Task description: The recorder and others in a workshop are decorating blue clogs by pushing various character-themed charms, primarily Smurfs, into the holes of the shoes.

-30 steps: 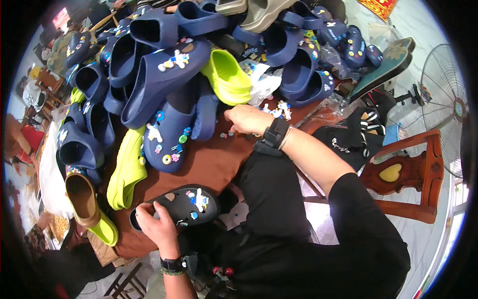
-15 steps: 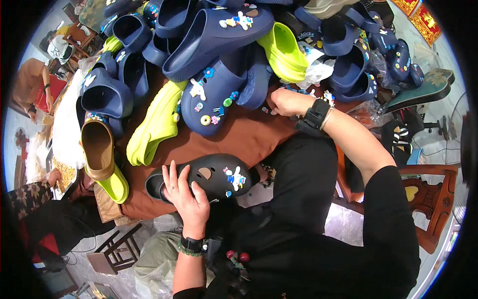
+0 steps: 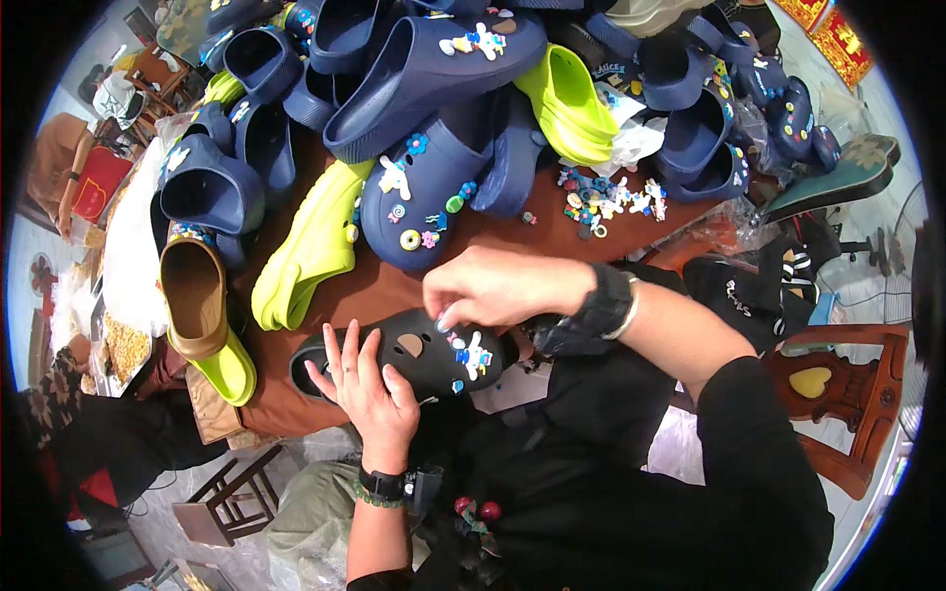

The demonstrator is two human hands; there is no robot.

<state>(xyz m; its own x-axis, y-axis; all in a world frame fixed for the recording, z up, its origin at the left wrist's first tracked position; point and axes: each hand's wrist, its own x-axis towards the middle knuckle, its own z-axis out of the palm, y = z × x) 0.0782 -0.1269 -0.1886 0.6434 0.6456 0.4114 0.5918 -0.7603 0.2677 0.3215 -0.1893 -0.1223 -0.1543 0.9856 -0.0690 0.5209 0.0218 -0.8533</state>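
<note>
Across my lap at the table's near edge lies a black clog [image 3: 426,374] with a brown nose-shaped patch and several small colourful charms on its upper. My left hand [image 3: 376,409] holds its heel end, fingers stretched over the opening and side. Over the clog's upper, my right hand [image 3: 488,286] pinches a small pale charm [image 3: 442,322] against the shoe; the fingers partly cover it. Beyond the right wrist, a heap of loose charms [image 3: 599,204] rests on the brown cloth.
Navy clogs [image 3: 424,197] with charms pile up across the brown-covered table [image 3: 394,286]. Among them stand lime-green clogs [image 3: 310,246] and a brown-lined one [image 3: 194,286]. A carved wooden chair [image 3: 857,394] is at right. Another person's arm [image 3: 71,192] shows at far left.
My right hand has come from the charm heap down and left to the black clog, bringing a small charm. The left hand keeps its place on the clog.
</note>
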